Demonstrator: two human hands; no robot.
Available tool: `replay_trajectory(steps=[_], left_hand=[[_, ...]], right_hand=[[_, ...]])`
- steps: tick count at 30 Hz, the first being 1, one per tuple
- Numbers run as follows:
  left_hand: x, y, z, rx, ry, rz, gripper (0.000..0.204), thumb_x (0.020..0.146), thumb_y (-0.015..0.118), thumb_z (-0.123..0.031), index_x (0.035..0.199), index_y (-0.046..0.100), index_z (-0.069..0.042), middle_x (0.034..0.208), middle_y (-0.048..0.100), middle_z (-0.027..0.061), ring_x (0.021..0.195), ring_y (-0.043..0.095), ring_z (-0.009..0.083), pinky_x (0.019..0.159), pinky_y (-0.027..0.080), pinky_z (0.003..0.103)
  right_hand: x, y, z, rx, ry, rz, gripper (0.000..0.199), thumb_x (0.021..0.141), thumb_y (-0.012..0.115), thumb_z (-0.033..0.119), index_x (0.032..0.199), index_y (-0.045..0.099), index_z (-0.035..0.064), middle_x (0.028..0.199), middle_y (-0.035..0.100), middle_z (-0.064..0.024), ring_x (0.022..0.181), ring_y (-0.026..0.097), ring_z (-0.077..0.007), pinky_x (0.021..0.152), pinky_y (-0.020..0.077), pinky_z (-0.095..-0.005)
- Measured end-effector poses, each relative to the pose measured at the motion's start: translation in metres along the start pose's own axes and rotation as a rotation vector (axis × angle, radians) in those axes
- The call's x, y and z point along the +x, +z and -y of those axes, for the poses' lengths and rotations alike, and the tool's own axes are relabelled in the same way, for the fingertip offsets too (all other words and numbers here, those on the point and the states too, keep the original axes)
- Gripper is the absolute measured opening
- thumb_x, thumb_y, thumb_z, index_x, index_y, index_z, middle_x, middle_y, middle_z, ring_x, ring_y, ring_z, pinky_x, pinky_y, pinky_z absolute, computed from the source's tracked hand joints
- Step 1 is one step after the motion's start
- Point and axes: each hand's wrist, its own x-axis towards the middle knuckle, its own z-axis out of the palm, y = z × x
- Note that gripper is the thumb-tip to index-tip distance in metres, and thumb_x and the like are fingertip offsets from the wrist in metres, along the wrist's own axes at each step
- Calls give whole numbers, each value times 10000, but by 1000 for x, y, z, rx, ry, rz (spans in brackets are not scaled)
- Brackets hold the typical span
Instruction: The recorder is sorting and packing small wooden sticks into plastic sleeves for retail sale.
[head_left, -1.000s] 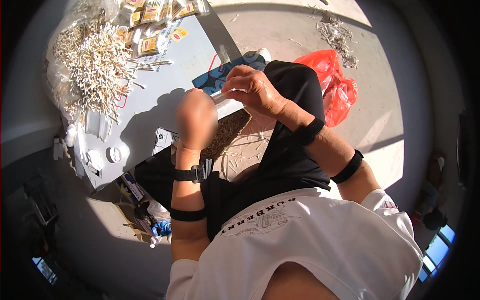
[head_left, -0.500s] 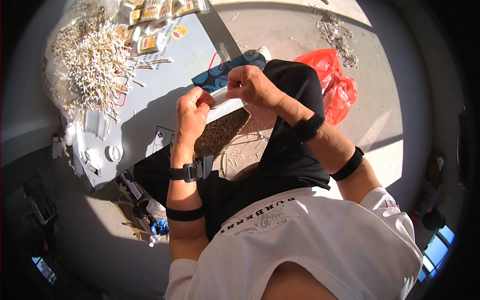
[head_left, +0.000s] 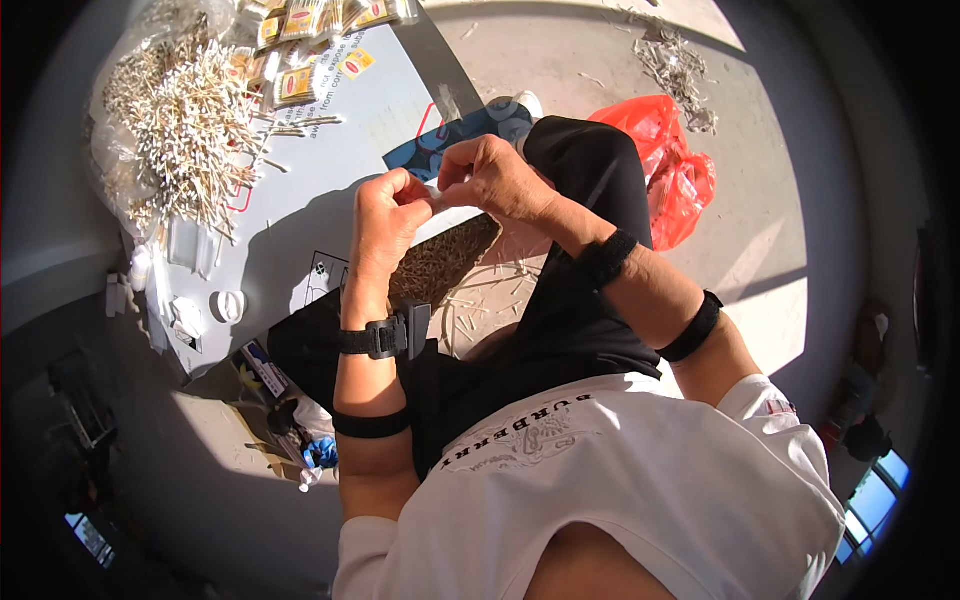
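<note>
My left hand (head_left: 385, 225) and my right hand (head_left: 500, 185) meet over the near edge of the grey table, fingertips pinched close together. Between them shows a bit of a thin, clear plastic piece (head_left: 437, 190), mostly hidden by the fingers. Below the hands, an open container holds a mass of brownish sticks (head_left: 445, 265). To the left on the table lies a big heap of cotton swabs (head_left: 190, 120) spilling from a clear plastic bag (head_left: 115, 185). Behind it are several filled swab packets (head_left: 300, 85) with yellow labels, and a loose yellow card (head_left: 357, 63).
A white ring-shaped roll (head_left: 228, 306) and clear plastic pieces (head_left: 190, 245) lie near the table's left corner. A blue patterned sheet (head_left: 490, 125) is beyond my hands. On the floor are a red plastic bag (head_left: 655, 165), scattered swabs (head_left: 475, 310) and a scrap pile (head_left: 675, 75).
My right hand has shifted slightly left and down, closing up to my left hand. Less of the clear plastic now shows between them.
</note>
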Motion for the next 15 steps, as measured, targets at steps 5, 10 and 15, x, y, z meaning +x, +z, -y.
replay_trajectory(steps=[5,10,15], left_hand=[[0,-1,-5,-43,-39,21,57,684,616,30,741,612,22,609,569,12,539,501,64,475,412,247],[-5,-5,-2,-38,3,38,72,710,598,43,776,623,32,654,597,35,558,548,93,505,452,267],[-12,3,-2,230,431,-65,124,729,590,77,834,631,23,817,599,81,674,610,204,615,493,298]], right_hand=[[1,3,-3,-62,-47,-36,190,665,769,144,769,675,16,670,640,-99,644,616,-176,621,488,-304],[-10,-5,-4,-149,-241,-81,107,713,734,102,792,688,47,753,648,-94,711,640,-233,664,508,-324],[-13,-6,-13,-377,-579,-184,79,742,720,101,813,688,88,837,624,-67,833,631,-270,710,522,-351]])
